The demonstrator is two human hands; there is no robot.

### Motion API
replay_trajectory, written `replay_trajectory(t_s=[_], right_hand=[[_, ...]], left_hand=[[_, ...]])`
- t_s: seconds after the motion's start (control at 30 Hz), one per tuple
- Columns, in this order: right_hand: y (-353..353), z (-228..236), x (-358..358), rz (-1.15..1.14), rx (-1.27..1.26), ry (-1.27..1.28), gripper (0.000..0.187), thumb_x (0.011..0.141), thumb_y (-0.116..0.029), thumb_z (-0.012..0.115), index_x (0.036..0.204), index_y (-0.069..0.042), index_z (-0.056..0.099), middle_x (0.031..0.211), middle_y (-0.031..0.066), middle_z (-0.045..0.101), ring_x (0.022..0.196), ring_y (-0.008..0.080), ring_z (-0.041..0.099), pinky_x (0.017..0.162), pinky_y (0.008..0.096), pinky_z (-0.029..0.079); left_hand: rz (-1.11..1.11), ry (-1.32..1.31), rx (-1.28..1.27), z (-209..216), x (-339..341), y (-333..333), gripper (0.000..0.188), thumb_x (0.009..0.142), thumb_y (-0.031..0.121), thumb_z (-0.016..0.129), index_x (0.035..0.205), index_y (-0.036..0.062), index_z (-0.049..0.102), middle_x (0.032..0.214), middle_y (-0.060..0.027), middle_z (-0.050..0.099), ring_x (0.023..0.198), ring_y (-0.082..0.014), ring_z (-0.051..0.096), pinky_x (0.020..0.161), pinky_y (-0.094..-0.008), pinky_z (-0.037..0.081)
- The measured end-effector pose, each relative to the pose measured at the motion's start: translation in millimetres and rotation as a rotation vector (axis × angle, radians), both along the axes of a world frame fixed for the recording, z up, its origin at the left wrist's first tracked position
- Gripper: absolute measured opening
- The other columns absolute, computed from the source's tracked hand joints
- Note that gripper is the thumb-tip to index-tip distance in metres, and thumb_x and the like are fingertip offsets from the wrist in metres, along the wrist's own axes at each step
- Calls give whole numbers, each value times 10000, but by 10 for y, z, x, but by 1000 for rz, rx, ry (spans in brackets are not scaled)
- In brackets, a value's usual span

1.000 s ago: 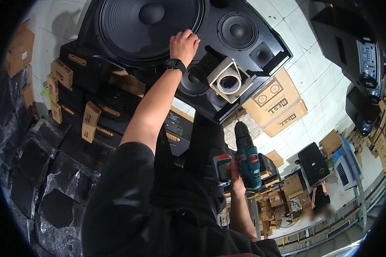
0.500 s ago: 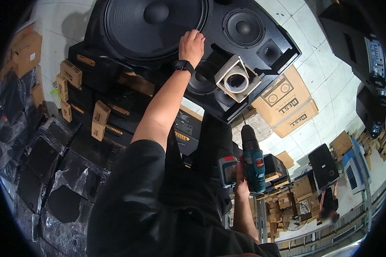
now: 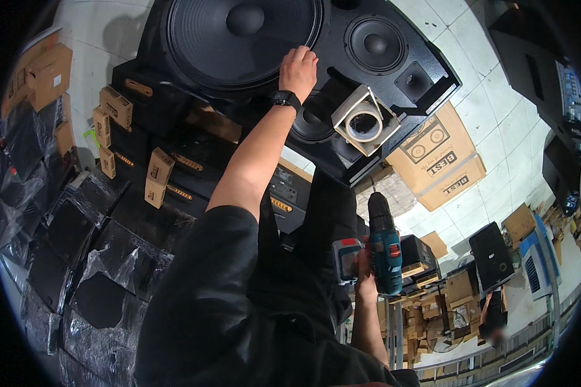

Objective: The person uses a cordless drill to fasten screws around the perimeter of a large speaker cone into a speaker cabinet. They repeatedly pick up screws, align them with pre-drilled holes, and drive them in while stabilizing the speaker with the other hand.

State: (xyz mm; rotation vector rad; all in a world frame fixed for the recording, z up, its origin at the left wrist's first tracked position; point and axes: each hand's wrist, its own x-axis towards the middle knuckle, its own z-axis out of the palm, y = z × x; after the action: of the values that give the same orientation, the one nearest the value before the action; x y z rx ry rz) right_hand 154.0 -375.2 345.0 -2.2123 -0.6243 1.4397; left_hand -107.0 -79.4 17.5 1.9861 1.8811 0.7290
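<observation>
A large black speaker cabinet point(image 3: 426, 90) lies face up at the top of the view. Its big woofer point(image 3: 245, 48) is set at the left, with smaller round drivers to the right. My left hand point(image 3: 298, 69), a watch on its wrist, rests at the woofer's lower right rim with its fingers bent together; their tips and anything in them are hidden. Lower down, my right hand point(image 3: 366, 271) is wrapped round the grip of a teal and black cordless drill point(image 3: 387, 251), well apart from the cabinet. The drill's bit points up toward the cabinet.
On the cabinet sits an open box frame holding a tape roll point(image 3: 364, 124). A flattened printed carton point(image 3: 436, 158) lies on the tiles at right. Small cartons point(image 3: 158, 177) stand on black cabinets at left, near plastic-wrapped stacks point(image 3: 100, 300). Another person point(image 3: 495, 316) is far right.
The whole view has shifted slightly, so the scene sits a little further right. My left hand stays at the woofer's rim, and my right hand still holds the drill.
</observation>
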Motion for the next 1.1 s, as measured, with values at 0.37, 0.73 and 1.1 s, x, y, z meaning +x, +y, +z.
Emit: replay_trajectory(t_s=[0.37,0.73,1.1], right_hand=[[67,2,-12,100,79,-13,357,1061,-112,663,1412,-85,607,1228,49,717,818,77,615,719,279,501],[-31,-75,-17,61,85,29,387,1074,-142,672,1453,-70,643,1223,54,739,930,113,670,807,278,533],[-79,-96,-41,118,88,29,679,1054,-93,673,1653,-114,355,1286,76,694,938,106,654,779,270,553]], left_hand=[[10,-11,-20,20,-24,-31,87,947,109,744,972,36,705,1061,-130,673,979,-377,670,855,-491,560],[199,-50,-24,19,111,-62,106,936,152,786,949,57,742,1052,-103,669,987,-358,671,852,-477,569],[275,-103,-15,-21,170,-76,81,914,116,795,958,56,764,1052,-104,684,984,-357,681,861,-473,569]])
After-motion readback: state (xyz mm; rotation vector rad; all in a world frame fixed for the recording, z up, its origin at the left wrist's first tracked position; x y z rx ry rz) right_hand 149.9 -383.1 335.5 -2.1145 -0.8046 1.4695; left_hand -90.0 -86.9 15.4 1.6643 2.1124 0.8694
